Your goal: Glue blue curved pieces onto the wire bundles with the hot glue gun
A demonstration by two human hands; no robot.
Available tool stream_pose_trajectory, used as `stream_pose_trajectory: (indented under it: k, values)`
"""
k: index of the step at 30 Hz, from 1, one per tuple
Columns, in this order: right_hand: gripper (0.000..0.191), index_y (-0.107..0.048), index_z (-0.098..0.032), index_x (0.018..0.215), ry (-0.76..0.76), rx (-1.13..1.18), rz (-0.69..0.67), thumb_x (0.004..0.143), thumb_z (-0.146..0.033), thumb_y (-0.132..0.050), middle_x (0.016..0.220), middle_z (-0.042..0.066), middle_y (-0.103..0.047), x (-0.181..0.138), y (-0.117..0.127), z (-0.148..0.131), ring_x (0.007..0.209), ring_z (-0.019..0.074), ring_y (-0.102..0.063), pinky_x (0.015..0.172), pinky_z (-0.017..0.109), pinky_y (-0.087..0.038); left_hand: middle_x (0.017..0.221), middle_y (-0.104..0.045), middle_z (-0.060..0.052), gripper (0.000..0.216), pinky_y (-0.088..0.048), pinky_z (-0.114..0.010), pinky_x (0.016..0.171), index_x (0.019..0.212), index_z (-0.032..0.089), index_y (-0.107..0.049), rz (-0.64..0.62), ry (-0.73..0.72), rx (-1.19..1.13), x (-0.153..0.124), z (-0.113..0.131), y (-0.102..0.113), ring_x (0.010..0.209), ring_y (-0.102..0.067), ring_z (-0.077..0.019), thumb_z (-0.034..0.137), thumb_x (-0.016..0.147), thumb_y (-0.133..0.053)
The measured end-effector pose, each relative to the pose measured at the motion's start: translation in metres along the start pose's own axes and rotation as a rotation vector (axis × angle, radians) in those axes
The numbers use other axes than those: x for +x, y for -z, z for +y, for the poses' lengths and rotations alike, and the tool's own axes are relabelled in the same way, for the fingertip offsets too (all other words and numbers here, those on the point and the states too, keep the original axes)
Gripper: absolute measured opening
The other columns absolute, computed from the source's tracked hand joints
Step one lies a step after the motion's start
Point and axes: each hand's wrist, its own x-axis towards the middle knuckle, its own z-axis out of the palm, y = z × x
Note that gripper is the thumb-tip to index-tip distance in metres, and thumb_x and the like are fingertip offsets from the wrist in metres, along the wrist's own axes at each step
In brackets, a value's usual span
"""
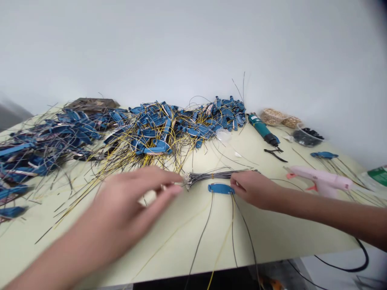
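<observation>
My left hand (133, 205) reaches in from the left, a little blurred. Its thumb and index finger are apart, with their tips beside the pale, beaded end of a bundle of thin dark wires (211, 175). A small tie holds the bundle near its middle. My right hand (249, 188) is closed, its curled fingers at the right part of the bundle and by the right end of a blue plastic piece (222, 188). Whatever lies within those fingers is hidden. Dark and yellow wires trail from the blue piece toward the table's front edge.
A large heap of blue pieces with wires (157, 129) covers the back and left. At right lie a green electric screwdriver (262, 128), black-handled cutters (275, 154), a pink glue gun (322, 179), tubs of small parts (272, 117) and another blue piece (324, 155).
</observation>
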Motion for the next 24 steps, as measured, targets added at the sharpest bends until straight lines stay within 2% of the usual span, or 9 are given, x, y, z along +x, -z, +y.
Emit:
stream_pose_trajectory:
  k: [2,4,5,7,10,14,24]
  values:
    - [0.023,-0.064,-0.015,0.101,-0.006,0.005,0.007,0.095,-0.036,-0.057,0.095,0.003,-0.067,-0.001,-0.001,0.000,0.084,0.0157,-0.065,0.077,0.036,-0.055,0.096,-0.064,0.000,0.019,-0.053,-0.030,0.071,0.109,0.027,-0.061,-0.198,-0.114,0.006,0.018,0.019,-0.032,0.081,-0.064,-0.0168,0.026,0.096,-0.046]
    - [0.023,-0.064,-0.015,0.101,-0.005,0.011,0.021,0.095,-0.036,-0.057,0.095,0.003,-0.067,-0.001,-0.003,0.000,0.085,0.0161,-0.065,0.078,0.037,-0.055,0.106,-0.063,-0.004,0.027,-0.055,-0.034,0.069,0.113,0.023,-0.059,-0.365,-0.156,0.170,0.033,0.025,-0.058,0.084,-0.066,-0.0213,0.014,0.091,-0.047]
    - [0.023,-0.064,-0.015,0.101,-0.001,0.015,0.027,0.095,-0.036,-0.057,0.096,0.003,-0.067,-0.001,-0.003,0.000,0.086,0.0163,-0.065,0.079,0.037,-0.055,0.111,-0.062,-0.005,0.034,-0.055,-0.035,0.063,0.117,0.022,-0.057,-0.392,-0.164,0.268,0.039,0.025,-0.069,0.081,-0.066,-0.0229,0.010,0.087,-0.046]
    - [0.023,-0.064,-0.015,0.101,0.010,0.024,0.035,0.095,-0.036,-0.057,0.096,0.003,-0.067,0.000,-0.004,0.000,0.087,0.0164,-0.065,0.080,0.038,-0.054,0.114,-0.061,-0.007,0.043,-0.054,-0.039,0.056,0.122,0.020,-0.054,-0.402,-0.171,0.315,0.048,0.020,-0.083,0.074,-0.067,-0.0258,0.006,0.082,-0.047]
    - [0.023,-0.064,-0.015,0.100,0.016,0.043,0.041,0.095,-0.036,-0.057,0.095,0.003,-0.067,0.001,-0.005,0.001,0.086,0.0161,-0.065,0.079,0.038,-0.054,0.108,-0.063,-0.007,0.038,-0.054,-0.042,0.052,0.118,0.018,-0.056,-0.403,-0.179,0.321,0.053,0.012,-0.093,0.070,-0.066,-0.0285,0.011,0.081,-0.052]
    - [0.022,-0.064,-0.015,0.099,0.025,0.077,0.047,0.095,-0.035,-0.057,0.093,0.002,-0.067,0.001,-0.005,0.003,0.084,0.0157,-0.065,0.078,0.037,-0.055,0.105,-0.064,-0.006,0.031,-0.055,-0.043,0.054,0.114,0.018,-0.058,-0.401,-0.162,0.313,0.054,0.009,-0.098,0.071,-0.067,-0.0290,0.014,0.085,-0.051]
    - [0.022,-0.064,-0.015,0.094,0.044,0.144,0.054,0.095,-0.035,-0.056,0.087,0.001,-0.066,0.003,-0.006,0.008,0.079,0.0144,-0.065,0.076,0.035,-0.054,0.107,-0.065,-0.007,0.033,-0.058,-0.042,0.061,0.122,0.021,-0.058,-0.404,-0.083,0.212,0.050,0.005,-0.107,0.080,-0.069,-0.0293,0.019,0.091,-0.047]
